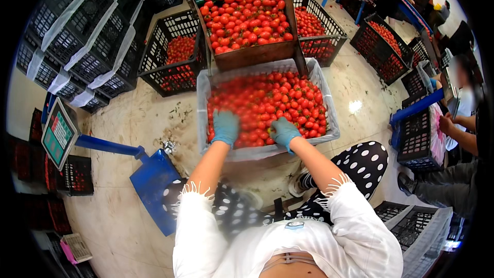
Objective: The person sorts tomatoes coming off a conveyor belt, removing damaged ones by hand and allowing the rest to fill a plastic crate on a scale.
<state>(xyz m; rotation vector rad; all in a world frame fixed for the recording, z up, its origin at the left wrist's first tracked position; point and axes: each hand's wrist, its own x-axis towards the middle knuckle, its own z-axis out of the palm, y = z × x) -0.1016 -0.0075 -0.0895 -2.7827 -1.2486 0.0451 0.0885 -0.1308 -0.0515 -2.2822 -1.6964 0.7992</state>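
Observation:
Both my hands wear blue-green gloves and are over a crate [332, 123] lined with translucent plastic and filled with red cherry tomatoes [297, 98]. At the crate's near left, my left hand [226, 126] rests on or just above the tomatoes; a blur hides its fingers. My right hand [285, 131] is at the near edge, its fingers curled down at the fruit beside a yellowish tomato [269, 130]. Whether it grips that one I cannot tell. Beyond the crate, a sloping sorting chute [252, 55] holds more tomatoes, its metal lip above the crate's far rim.
Black crates of tomatoes flank the chute, one at left [171, 71] and one at right [322, 42]. A blue platform scale [154, 189] stands to my left. Lined crates [85, 34] are stacked at far left. At right, a person's hands [447, 123] are by another crate [418, 139].

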